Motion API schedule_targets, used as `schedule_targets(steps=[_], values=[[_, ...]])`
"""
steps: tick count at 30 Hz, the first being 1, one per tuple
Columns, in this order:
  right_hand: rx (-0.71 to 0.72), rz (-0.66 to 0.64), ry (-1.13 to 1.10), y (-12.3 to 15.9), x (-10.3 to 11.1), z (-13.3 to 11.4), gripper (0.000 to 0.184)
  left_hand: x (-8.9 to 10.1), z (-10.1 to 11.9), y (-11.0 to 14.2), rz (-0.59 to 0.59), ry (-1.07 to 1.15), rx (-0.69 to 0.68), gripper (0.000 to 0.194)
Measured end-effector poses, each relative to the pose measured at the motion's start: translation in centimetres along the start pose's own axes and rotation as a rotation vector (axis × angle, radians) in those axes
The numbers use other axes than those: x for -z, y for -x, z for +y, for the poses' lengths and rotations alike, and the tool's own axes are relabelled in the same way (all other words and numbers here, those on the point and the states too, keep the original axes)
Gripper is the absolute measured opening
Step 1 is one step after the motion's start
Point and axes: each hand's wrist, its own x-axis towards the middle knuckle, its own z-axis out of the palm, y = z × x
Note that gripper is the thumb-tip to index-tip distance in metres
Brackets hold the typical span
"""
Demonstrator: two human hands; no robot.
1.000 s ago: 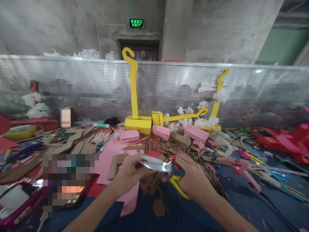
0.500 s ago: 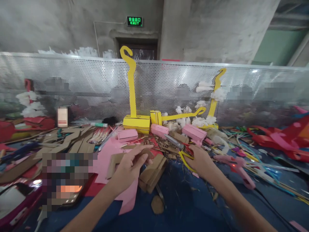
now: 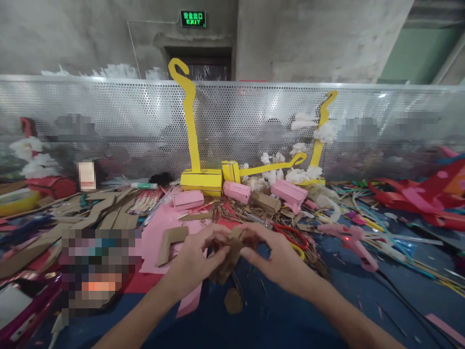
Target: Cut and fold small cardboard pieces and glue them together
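Between my left hand (image 3: 201,252) and my right hand (image 3: 278,257) is a small piece of brown cardboard (image 3: 236,245), gripped by the fingertips of both. Just beneath it, a folded cardboard box shape (image 3: 219,276) is mostly covered by my fingers. Scissors (image 3: 304,238) with red and yellow handles lie on the scraps beyond my right hand. To the left of my left hand, an L-shaped cardboard piece (image 3: 167,245) rests on pink paper (image 3: 148,257). A hexagonal cardboard piece (image 3: 233,301) lies nearer to me on the blue table.
Pink boxes (image 3: 237,192) and yellow hook-topped stands (image 3: 201,180) line the back, before a perforated metal screen (image 3: 232,131). A pink glue gun (image 3: 358,242) with a lit red light and black cord lies right. Cardboard strips (image 3: 119,213) clutter the left.
My right hand has let go of the scissors, which now lie on the scraps. It has moved left to join my left hand on the small cardboard piece. The view has shifted slightly.
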Motion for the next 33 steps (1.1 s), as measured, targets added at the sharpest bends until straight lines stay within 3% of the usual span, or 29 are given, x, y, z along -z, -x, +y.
schedule_targets(steps=[3,7,9,12,15,18,21,25,33], values=[[-0.035,0.0,-0.015,0.3,-1.5,-0.2,0.011,0.1,0.7,0.2,-0.042,-0.168,0.004,0.025],[-0.138,0.16,-0.218,-0.1,-1.1,1.0,0.018,0.6,1.2,0.6,-0.203,-0.505,-0.013,0.082],[-0.177,0.248,-0.355,-0.5,-0.5,1.7,0.022,0.7,1.0,0.8,-0.31,-0.621,-0.001,0.098],[-0.221,0.324,-0.472,-0.9,0.0,2.6,0.026,0.7,0.5,0.7,-0.331,-0.652,0.076,0.079],[-0.236,0.35,-0.509,-1.0,-0.3,3.0,0.027,0.8,0.4,0.2,-0.175,-0.613,0.11,0.05],[-0.228,0.311,-0.569,-0.9,-0.7,2.6,0.024,1.2,0.6,-0.3,0.008,-0.618,0.064,0.039],[-0.23,0.211,-0.64,-0.8,-1.1,1.7,0.023,1.5,0.8,-0.5,0.119,-0.631,0.0,0.039],[-0.207,0.091,-0.592,-0.6,-1.2,0.9,0.028,1.3,0.7,-0.3,0.166,-0.556,-0.132,0.047],[-0.277,0.028,-0.571,-0.1,-1.4,0.5,0.038,0.5,0.5,0.6,0.242,-0.729,-0.448,0.052]])
